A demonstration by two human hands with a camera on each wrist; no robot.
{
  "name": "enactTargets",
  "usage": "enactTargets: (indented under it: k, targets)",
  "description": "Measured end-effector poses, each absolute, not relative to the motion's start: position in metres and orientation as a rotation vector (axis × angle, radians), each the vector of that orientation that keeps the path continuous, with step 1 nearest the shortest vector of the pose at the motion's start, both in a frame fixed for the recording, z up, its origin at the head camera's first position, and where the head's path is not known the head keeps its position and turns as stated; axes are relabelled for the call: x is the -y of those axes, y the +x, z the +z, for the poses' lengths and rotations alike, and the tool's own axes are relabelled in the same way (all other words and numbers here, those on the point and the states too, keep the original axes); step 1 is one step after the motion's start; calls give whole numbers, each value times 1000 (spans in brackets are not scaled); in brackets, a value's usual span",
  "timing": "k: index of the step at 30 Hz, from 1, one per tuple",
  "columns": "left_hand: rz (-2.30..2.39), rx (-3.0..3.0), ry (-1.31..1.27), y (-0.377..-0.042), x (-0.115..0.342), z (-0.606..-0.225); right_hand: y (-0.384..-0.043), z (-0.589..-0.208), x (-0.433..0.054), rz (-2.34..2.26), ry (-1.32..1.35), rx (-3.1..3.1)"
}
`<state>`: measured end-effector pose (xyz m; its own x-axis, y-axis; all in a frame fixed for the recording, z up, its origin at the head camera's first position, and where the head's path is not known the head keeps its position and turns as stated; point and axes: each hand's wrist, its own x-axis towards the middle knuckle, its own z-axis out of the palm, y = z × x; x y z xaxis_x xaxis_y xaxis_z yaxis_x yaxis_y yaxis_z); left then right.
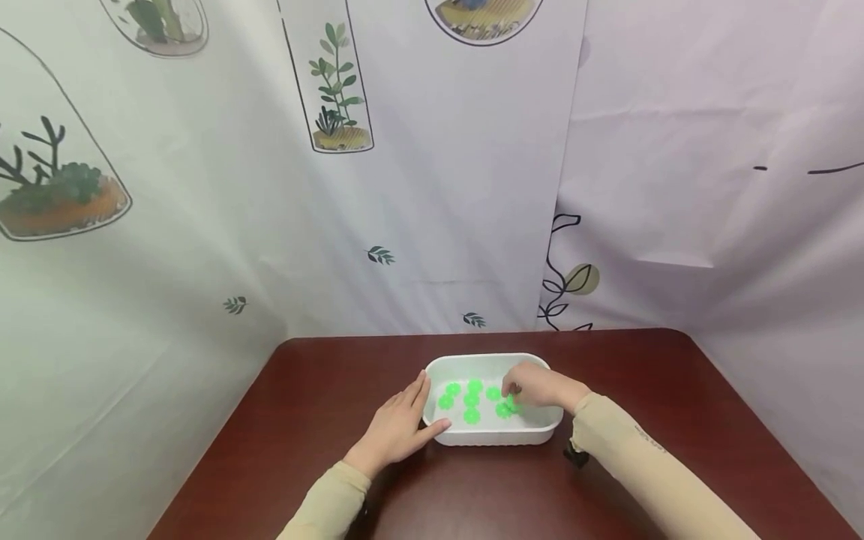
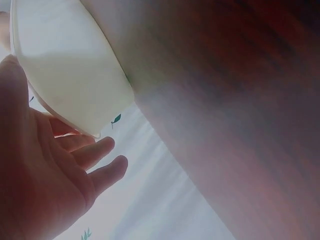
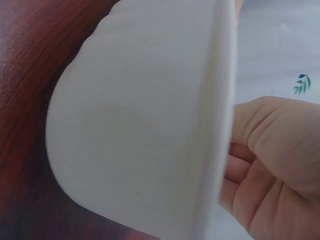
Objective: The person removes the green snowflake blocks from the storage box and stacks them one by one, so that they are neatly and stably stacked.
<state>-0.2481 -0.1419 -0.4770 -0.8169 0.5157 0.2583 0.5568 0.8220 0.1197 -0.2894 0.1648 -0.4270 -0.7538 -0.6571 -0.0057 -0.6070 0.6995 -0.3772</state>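
Note:
A white oblong tub stands on the table, with several small green flower-shaped pieces spread over its floor. My left hand rests on the tub's left end, fingers stretched along the rim and thumb over the front edge. In the left wrist view this hand lies against the tub's outer wall. Inside the tub at the right, my right hand reaches down with curled fingers and pinches a green piece. The tub's wall hides those fingertips in the right wrist view.
The dark red-brown table runs back to a pale cloth wall printed with plants. Cloth also hangs along both sides. A black object shows under the right sleeve, at the wrist.

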Motion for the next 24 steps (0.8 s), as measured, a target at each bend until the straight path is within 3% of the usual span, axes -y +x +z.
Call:
enactTargets:
  k: [4,9,24]
  targets:
    - [-304,2815,-829,-251,141,-476,-296,-421,-166,-564,-1116,-2792]
    - [-276,2846,-824,-251,141,-478,-299,-407,-167,-597,-1034,-2794]
    - [-280,2862,-837,-253,142,-475,-306,-331,-189,-752,-1100,-2921]
